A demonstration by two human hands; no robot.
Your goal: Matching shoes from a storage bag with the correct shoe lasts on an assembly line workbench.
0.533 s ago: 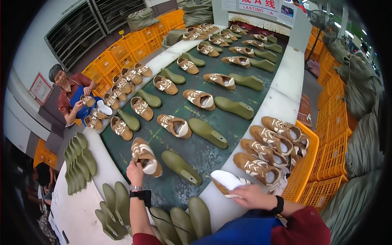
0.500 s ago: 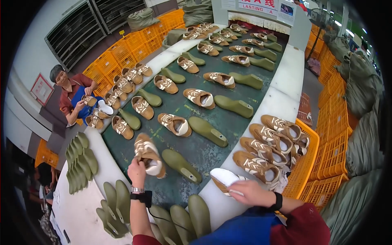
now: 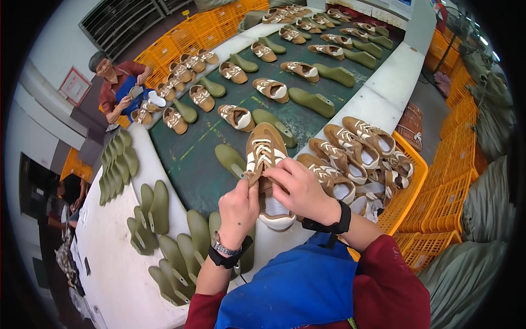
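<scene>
I hold a brown sneaker with white stripes and white laces (image 3: 265,151) up in front of me, over the near edge of the green conveyor belt (image 3: 203,159). My left hand (image 3: 239,208) pinches its heel end. My right hand (image 3: 300,186) grips its side near the laces. A green shoe last (image 3: 230,159) lies on the belt just left of the sneaker. Several similar brown sneakers (image 3: 356,148) are piled on an orange crate (image 3: 408,186) at my right.
Pairs of sneakers and green lasts run in rows up the belt. More green lasts (image 3: 159,230) stand on the white table at my left. A person in a red top and blue apron (image 3: 118,88) works at the far left side. Orange crates line both sides.
My left hand has brought the sneaker off the belt up close to me. My right hand has dropped the white insole it held and now grips the sneaker too.
</scene>
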